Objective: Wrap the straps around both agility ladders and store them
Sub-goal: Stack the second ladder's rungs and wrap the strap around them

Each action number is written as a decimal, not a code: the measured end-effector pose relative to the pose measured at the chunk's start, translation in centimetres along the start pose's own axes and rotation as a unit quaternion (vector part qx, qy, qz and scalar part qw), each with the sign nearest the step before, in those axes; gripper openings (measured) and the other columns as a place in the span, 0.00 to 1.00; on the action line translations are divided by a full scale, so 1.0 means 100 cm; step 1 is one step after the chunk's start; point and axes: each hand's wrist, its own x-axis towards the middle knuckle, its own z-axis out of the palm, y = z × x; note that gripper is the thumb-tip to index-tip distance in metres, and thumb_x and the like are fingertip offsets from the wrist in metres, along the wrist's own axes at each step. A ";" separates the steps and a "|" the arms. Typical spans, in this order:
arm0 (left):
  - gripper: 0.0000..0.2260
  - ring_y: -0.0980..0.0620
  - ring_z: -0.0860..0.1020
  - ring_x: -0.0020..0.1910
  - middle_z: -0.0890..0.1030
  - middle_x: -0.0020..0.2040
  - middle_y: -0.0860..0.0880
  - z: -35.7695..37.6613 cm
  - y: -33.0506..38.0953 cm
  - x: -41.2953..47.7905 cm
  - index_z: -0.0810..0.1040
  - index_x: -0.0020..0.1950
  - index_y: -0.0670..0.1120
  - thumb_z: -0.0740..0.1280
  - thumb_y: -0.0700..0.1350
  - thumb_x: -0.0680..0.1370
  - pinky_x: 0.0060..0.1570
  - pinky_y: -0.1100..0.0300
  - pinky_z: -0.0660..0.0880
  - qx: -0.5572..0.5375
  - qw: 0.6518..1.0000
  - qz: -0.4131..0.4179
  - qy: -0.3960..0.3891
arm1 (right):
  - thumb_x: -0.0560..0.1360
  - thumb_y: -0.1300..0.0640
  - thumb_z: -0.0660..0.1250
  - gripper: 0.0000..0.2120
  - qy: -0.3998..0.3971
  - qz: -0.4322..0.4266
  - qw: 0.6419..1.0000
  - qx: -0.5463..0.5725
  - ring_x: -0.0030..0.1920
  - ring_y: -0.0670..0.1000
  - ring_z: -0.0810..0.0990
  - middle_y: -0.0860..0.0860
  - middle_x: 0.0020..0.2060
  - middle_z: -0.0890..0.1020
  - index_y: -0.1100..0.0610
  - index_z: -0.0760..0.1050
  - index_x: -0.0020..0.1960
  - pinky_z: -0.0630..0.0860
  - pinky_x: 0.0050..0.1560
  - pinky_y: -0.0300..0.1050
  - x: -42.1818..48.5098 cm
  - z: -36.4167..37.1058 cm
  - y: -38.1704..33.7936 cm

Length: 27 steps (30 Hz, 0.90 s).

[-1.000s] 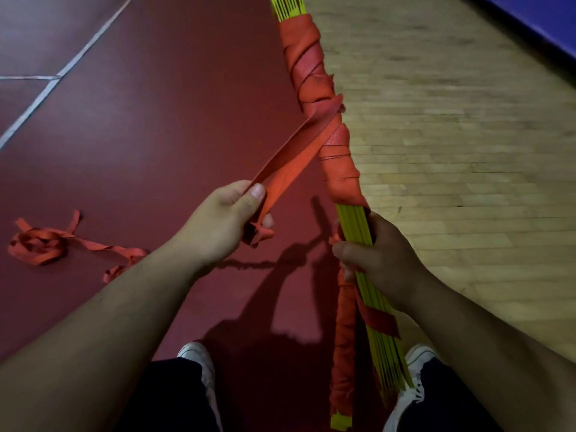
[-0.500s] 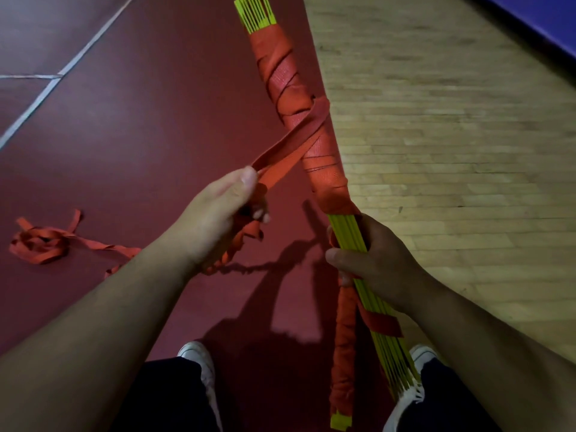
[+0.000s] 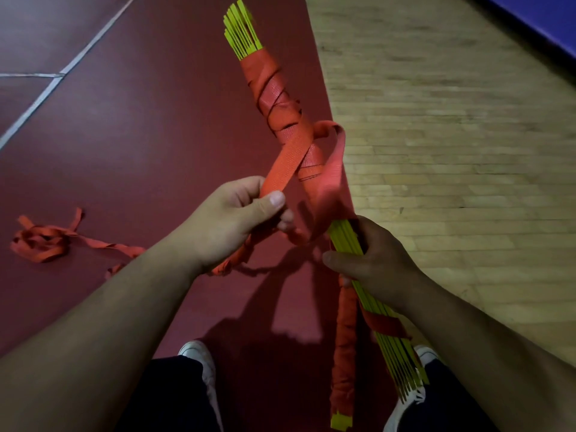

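A bundle of yellow-green ladder rungs (image 3: 346, 241) runs from the upper middle down to my feet. Its upper half is wound in orange strap (image 3: 274, 98). My right hand (image 3: 371, 263) grips the bare rungs at mid-length. My left hand (image 3: 237, 219) pinches the loose strap (image 3: 283, 163) between thumb and fingers. From there the strap rises and loops loosely over the bundle. A second bundle wrapped in orange strap (image 3: 344, 347) hangs beside the first, below my right hand. The strap's free tail (image 3: 40, 241) lies tangled on the floor at the left.
I stand on dark red floor (image 3: 140, 135) with white lines (image 3: 93, 42). Wooden floor (image 3: 452, 151) begins just right of the bundle. A blue surface (image 3: 542, 17) edges the far right corner. My white shoes (image 3: 199, 360) show at the bottom.
The bundle's top has swung left, so its yellow tips now show. My left hand moved in toward the bundle, and the taut strap went slack into a loop over it.
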 end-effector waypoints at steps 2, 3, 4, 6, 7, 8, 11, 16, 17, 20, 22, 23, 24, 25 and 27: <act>0.11 0.51 0.84 0.43 0.85 0.45 0.46 0.003 0.000 -0.001 0.74 0.52 0.38 0.63 0.46 0.78 0.40 0.64 0.77 -0.016 1.000 -0.013 0.003 | 0.69 0.53 0.79 0.15 0.001 -0.001 1.000 0.002 0.33 0.48 0.83 0.48 0.37 0.84 0.46 0.78 0.52 0.81 0.41 0.54 -0.001 0.000 -0.001; 0.11 0.50 0.84 0.42 0.85 0.46 0.46 0.003 0.000 0.000 0.73 0.52 0.40 0.63 0.48 0.77 0.38 0.64 0.76 -0.026 0.999 -0.021 0.005 | 0.69 0.54 0.78 0.15 -0.001 -0.004 1.000 -0.002 0.34 0.47 0.83 0.47 0.37 0.84 0.46 0.78 0.52 0.81 0.41 0.52 -0.001 0.000 0.000; 0.11 0.49 0.83 0.39 0.85 0.46 0.46 0.003 -0.001 0.000 0.73 0.52 0.42 0.64 0.50 0.78 0.37 0.62 0.75 -0.026 0.999 -0.028 0.009 | 0.70 0.53 0.78 0.14 -0.005 -0.008 1.000 -0.008 0.34 0.46 0.82 0.45 0.36 0.83 0.46 0.78 0.52 0.80 0.41 0.49 -0.001 0.000 0.000; 0.16 0.47 0.77 0.32 0.83 0.43 0.46 0.003 -0.001 0.000 0.73 0.54 0.44 0.65 0.57 0.79 0.34 0.59 0.73 -0.022 0.999 -0.039 0.011 | 0.69 0.52 0.78 0.14 -0.016 -0.011 1.000 -0.020 0.33 0.44 0.82 0.43 0.35 0.83 0.44 0.77 0.51 0.80 0.41 0.48 0.000 0.000 0.001; 0.21 0.47 0.73 0.30 0.81 0.41 0.47 0.001 -0.002 0.000 0.73 0.55 0.44 0.66 0.61 0.77 0.33 0.59 0.73 -0.022 0.999 -0.042 0.003 | 0.69 0.51 0.78 0.14 -0.019 -0.010 0.999 -0.028 0.33 0.44 0.82 0.43 0.35 0.83 0.43 0.77 0.50 0.80 0.42 0.49 0.000 -0.001 0.001; 0.24 0.49 0.70 0.27 0.78 0.38 0.48 0.000 -0.001 -0.001 0.75 0.55 0.44 0.69 0.64 0.73 0.31 0.62 0.72 -0.016 0.999 -0.044 -0.016 | 0.67 0.48 0.78 0.15 -0.020 -0.009 0.999 -0.040 0.34 0.45 0.82 0.43 0.36 0.83 0.42 0.77 0.50 0.81 0.42 0.50 0.001 -0.002 0.000; 0.12 0.56 0.69 0.25 0.74 0.31 0.50 -0.006 0.000 -0.004 0.79 0.42 0.51 0.75 0.57 0.69 0.24 0.67 0.69 0.061 0.991 -0.046 -0.112 | 0.58 0.39 0.75 0.22 -0.023 -0.019 0.998 -0.048 0.37 0.48 0.83 0.44 0.39 0.84 0.34 0.76 0.51 0.82 0.44 0.55 0.002 -0.005 -0.002; 0.12 0.49 0.72 0.31 0.75 0.32 0.44 -0.006 -0.002 -0.006 0.78 0.33 0.49 0.71 0.50 0.75 0.36 0.59 0.70 0.092 0.985 -0.048 -0.134 | 0.59 0.41 0.75 0.24 -0.029 -0.044 0.997 -0.051 0.39 0.56 0.82 0.51 0.39 0.83 0.43 0.76 0.54 0.80 0.43 0.58 0.000 -0.008 -0.001; 0.12 0.46 0.72 0.37 0.76 0.36 0.41 -0.007 -0.004 -0.006 0.78 0.35 0.49 0.70 0.53 0.75 0.43 0.54 0.69 0.080 0.989 -0.044 -0.120 | 0.61 0.43 0.76 0.22 -0.026 -0.042 0.998 -0.050 0.38 0.55 0.83 0.50 0.39 0.83 0.43 0.77 0.53 0.81 0.43 0.56 0.000 -0.009 -0.001; 0.15 0.45 0.75 0.47 0.82 0.48 0.42 -0.010 -0.007 -0.006 0.75 0.43 0.42 0.69 0.54 0.77 0.49 0.49 0.68 0.035 0.995 -0.045 -0.076 | 0.69 0.54 0.78 0.14 -0.005 -0.025 0.999 -0.039 0.34 0.53 0.84 0.53 0.38 0.84 0.47 0.77 0.51 0.80 0.38 0.47 0.001 -0.012 -0.003; 0.10 0.49 0.76 0.33 0.80 0.37 0.46 -0.007 -0.006 -0.004 0.72 0.43 0.40 0.64 0.47 0.78 0.41 0.55 0.74 0.025 0.997 -0.034 -0.066 | 0.70 0.56 0.77 0.11 0.007 -0.008 1.000 -0.026 0.32 0.53 0.83 0.53 0.35 0.83 0.48 0.77 0.48 0.80 0.38 0.49 0.002 -0.014 -0.001; 0.07 0.51 0.72 0.27 0.76 0.33 0.48 -0.004 -0.005 -0.003 0.72 0.44 0.43 0.63 0.45 0.78 0.40 0.55 0.76 0.014 0.998 -0.029 -0.059 | 0.70 0.55 0.77 0.11 0.010 -0.002 1.000 -0.020 0.31 0.53 0.83 0.53 0.34 0.83 0.48 0.76 0.47 0.80 0.40 0.52 0.003 -0.014 -0.001; 0.04 0.52 0.68 0.26 0.71 0.31 0.49 -0.001 -0.002 -0.002 0.73 0.45 0.45 0.63 0.45 0.76 0.40 0.55 0.77 -0.001 0.998 -0.042 -0.047 | 0.69 0.54 0.77 0.11 0.012 0.002 1.000 -0.014 0.31 0.53 0.82 0.53 0.33 0.83 0.48 0.76 0.46 0.80 0.40 0.55 0.003 -0.014 0.001; 0.05 0.52 0.65 0.26 0.68 0.31 0.49 0.002 0.000 -0.002 0.74 0.47 0.46 0.63 0.46 0.75 0.37 0.57 0.76 -0.017 0.997 -0.066 -0.029 | 0.68 0.54 0.77 0.11 0.013 0.003 1.000 -0.009 0.31 0.54 0.82 0.53 0.33 0.83 0.48 0.76 0.46 0.81 0.40 0.57 0.004 -0.014 0.002; 0.09 0.52 0.63 0.27 0.65 0.30 0.50 0.003 0.000 -0.001 0.75 0.50 0.48 0.65 0.50 0.73 0.31 0.61 0.73 0.002 0.996 -0.084 -0.004 | 0.69 0.56 0.77 0.11 0.012 0.005 1.000 -0.009 0.31 0.55 0.82 0.53 0.33 0.82 0.49 0.77 0.47 0.81 0.40 0.59 0.004 -0.014 0.003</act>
